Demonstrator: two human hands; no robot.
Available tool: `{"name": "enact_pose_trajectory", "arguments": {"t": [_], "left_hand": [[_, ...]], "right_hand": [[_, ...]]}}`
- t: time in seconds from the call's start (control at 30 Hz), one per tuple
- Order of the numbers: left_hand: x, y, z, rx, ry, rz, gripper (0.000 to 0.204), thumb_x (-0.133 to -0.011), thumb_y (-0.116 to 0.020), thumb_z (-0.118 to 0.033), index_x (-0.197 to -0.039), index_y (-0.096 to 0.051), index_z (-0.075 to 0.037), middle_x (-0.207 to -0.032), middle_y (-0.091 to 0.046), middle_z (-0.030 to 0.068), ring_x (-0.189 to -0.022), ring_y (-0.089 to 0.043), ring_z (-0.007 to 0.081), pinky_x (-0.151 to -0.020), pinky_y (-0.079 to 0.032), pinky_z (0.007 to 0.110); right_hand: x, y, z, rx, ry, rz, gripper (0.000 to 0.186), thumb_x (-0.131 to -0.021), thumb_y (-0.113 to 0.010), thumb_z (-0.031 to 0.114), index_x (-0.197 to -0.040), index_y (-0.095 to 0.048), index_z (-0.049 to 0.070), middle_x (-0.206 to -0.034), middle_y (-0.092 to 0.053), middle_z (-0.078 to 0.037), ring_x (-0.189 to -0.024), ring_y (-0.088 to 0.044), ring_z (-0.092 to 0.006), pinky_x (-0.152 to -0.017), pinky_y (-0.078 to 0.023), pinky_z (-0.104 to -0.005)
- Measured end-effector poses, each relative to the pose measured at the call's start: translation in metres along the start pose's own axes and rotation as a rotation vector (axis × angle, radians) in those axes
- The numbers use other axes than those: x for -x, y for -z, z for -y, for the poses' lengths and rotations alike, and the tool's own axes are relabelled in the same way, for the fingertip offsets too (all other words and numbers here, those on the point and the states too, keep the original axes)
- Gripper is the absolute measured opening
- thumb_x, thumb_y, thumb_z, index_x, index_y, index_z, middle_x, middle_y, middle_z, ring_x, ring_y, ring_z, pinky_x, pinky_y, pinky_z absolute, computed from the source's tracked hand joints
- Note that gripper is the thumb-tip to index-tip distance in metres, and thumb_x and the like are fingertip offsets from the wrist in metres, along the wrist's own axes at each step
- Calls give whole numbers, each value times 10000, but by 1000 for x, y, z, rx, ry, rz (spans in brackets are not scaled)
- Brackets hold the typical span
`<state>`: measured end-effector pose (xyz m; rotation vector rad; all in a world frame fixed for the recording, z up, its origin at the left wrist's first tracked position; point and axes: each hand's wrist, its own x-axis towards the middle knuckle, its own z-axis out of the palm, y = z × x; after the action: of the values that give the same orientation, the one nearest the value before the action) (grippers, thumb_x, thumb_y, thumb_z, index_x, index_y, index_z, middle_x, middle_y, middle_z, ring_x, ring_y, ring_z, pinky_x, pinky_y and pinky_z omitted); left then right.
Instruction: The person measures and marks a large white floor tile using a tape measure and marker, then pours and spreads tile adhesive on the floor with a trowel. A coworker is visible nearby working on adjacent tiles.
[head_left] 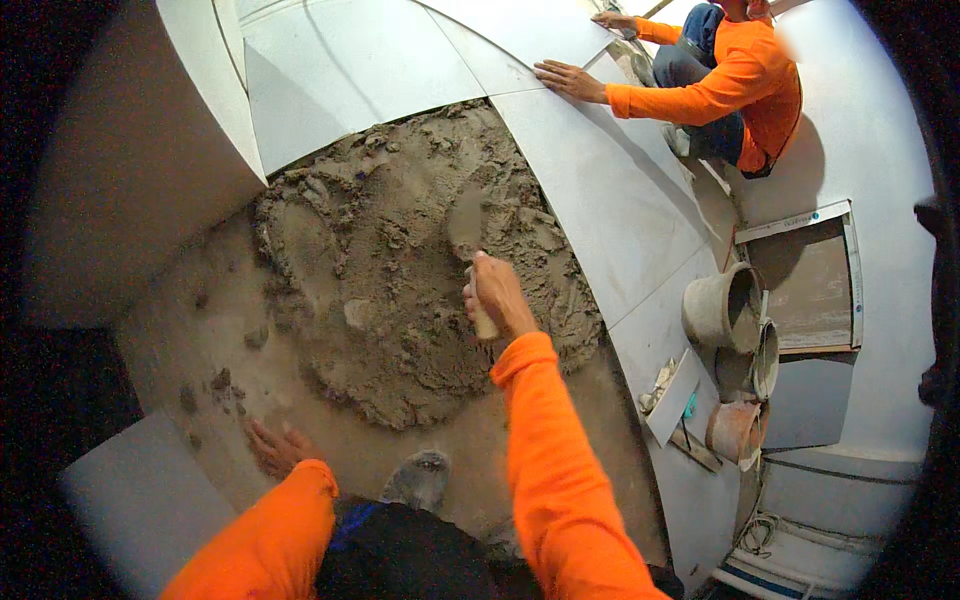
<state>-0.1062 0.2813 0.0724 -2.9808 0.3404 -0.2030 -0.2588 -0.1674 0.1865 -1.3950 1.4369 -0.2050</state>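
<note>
My right hand [497, 297] is closed round the wooden handle of a trowel [466, 222]. The trowel's grey blade lies on a broad bed of wet mortar [400, 260], which is rough and lumpy with some smoothed patches. My left hand [280, 447] rests with its fingers spread on the bare, dusty floor [345, 440], near the mortar's lower left edge. Nothing shows in that hand. Pale floor tiles [350, 70] border the mortar at the far side, and more lie along its right.
A co-worker in an orange shirt [750, 80] crouches at the far right, hands on the tiles. Several buckets [712, 312] stand at the right beside a tile offcut [675, 397]. A loose tile [150, 500] lies at lower left. My shoe [418, 482] is close to the mortar.
</note>
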Motion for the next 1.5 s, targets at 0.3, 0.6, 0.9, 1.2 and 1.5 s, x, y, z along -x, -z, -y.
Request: {"name": "enact_pose_trajectory", "arguments": {"t": [0.3,0.6,0.9,1.2,1.5], "left_hand": [[1,-7,-2,8,-18,-64,657,-1045,-533,-386,-1623,-312,-167,-1664,-318,70,-1507,-351,312,-1163,-345,497],[2,-10,2,34,5,-15,682,-1048,-505,-412,-1638,-274,-159,-1691,-266,50,-1550,-273,294,-1195,-286,527],[4,-17,8,24,-9,-42,686,-1041,-523,-406,-1636,-283,-163,-1684,-282,60,-1538,-295,296,-1190,-298,512],[3,-23,11,14,-27,-77,690,-1034,-541,-400,-1633,-293,-167,-1676,-298,71,-1527,-317,298,-1186,-309,497],[0,-32,19,91,-89,-145,694,-1027,-560,-395,-1631,-302,-171,-1668,-315,81,-1515,-339,300,-1182,-321,482]], "right_hand": [[-77,88,50,881,122,-252,466,-1004,-494,312,-1046,-727,-90,-1052,-683,-383,-1046,-669,-537,-953,-543,-548],[-35,116,1,956,-173,-153,384,-945,-555,255,-1117,-739,-34,-1225,-670,-334,-1172,-650,-485,-1003,-540,-515],[54,96,-33,-232,-430,-198,455,-1073,-413,400,-1091,-538,-38,-762,-621,-133,-558,-602,-251,-483,-527,-412],[-6,65,-28,213,-86,-247,353,-1024,-469,270,-973,-637,-35,-818,-664,-221,-696,-668,-372,-616,-571,-486],[-6,100,-8,984,-82,-58,485,-1029,-431,308,-1117,-700,-86,-1127,-702,-303,-981,-702,-472,-882,-563,-541]]}}
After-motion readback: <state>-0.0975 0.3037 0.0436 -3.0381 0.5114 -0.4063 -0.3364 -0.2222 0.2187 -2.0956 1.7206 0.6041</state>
